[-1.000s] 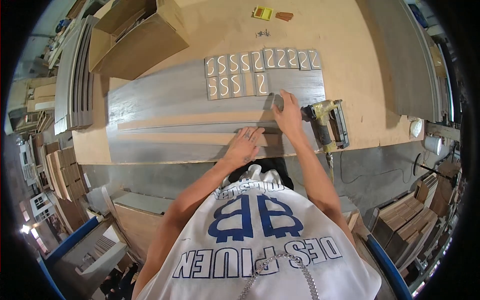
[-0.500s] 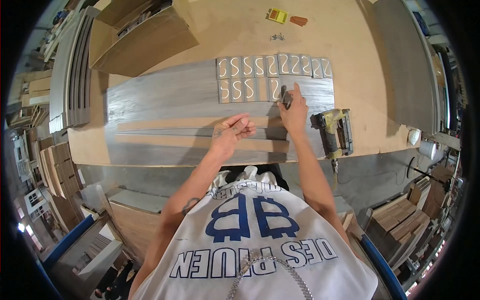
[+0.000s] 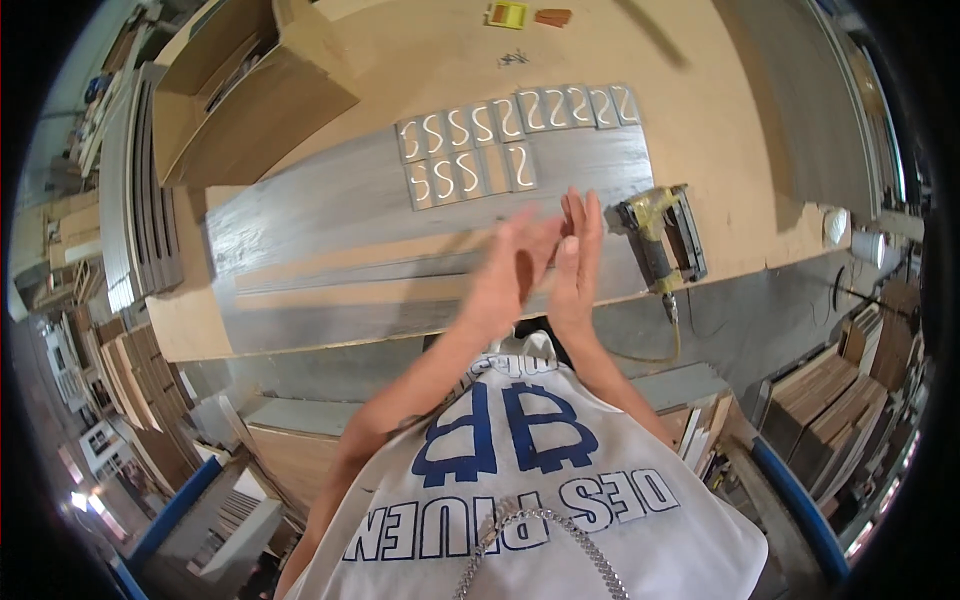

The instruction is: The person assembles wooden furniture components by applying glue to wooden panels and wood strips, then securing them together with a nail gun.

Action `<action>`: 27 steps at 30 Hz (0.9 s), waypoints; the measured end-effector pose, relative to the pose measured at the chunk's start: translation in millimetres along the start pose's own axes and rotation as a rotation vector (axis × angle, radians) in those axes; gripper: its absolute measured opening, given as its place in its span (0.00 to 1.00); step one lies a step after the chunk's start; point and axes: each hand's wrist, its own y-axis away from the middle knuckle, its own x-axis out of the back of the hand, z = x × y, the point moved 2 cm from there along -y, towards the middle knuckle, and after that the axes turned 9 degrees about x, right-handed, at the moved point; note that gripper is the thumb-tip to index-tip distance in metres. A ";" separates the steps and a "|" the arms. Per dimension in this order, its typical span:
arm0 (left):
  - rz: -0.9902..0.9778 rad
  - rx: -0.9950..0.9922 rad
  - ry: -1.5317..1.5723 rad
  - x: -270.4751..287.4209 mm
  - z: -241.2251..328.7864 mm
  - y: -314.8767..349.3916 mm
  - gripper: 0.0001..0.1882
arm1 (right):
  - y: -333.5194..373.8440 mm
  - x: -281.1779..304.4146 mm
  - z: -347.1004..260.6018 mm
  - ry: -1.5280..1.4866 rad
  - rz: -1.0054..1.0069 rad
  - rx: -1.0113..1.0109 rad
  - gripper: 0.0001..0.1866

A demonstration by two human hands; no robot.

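Note:
My left hand (image 3: 508, 270) is smeared by motion above the grey wood-look panel (image 3: 300, 190), its fingers pointing toward my other hand. Right beside it, my right hand (image 3: 576, 275) is raised with its fingers stretched out and nothing visible in them. Beyond both hands lie two rows of small grey rectangular pieces (image 3: 554, 107), most with a white S-shaped line of what looks like glue. One spot in the shorter row (image 3: 496, 170) is plain tan. Two long tan strips (image 3: 330, 250) lie lengthwise on the panel, partly covered by my left arm and hand.
A yellow-and-black nail gun (image 3: 658, 240) with a hose lies at the panel's right end. An open cardboard box (image 3: 240, 110) stands at the far left, near stacked grey boards (image 3: 140, 200). A yellow box (image 3: 507, 15), orange-brown pieces (image 3: 552, 17) and small metal fasteners (image 3: 513, 58) lie at the back.
My right hand has drawn back from the shorter row of pieces toward me. My left hand has moved right, close beside it. The whole view has shifted and turned slightly.

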 end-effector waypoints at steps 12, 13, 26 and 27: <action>-0.308 0.178 -0.951 -38.0 -9.2 14.8 0.36 | -6.9 81.6 7.9 -0.119 0.529 0.045 0.35; -0.161 0.222 -1.095 -26.6 1.6 12.7 0.34 | -2.5 91.8 20.9 -0.242 0.674 -0.074 0.32; -0.274 -0.040 -1.826 119.3 29.1 -11.2 0.36 | 156.4 32.6 94.8 -0.283 0.387 -0.358 0.24; -0.280 -0.047 -1.826 120.8 30.9 -12.2 0.36 | 159.2 17.9 95.0 -0.377 0.380 -0.371 0.29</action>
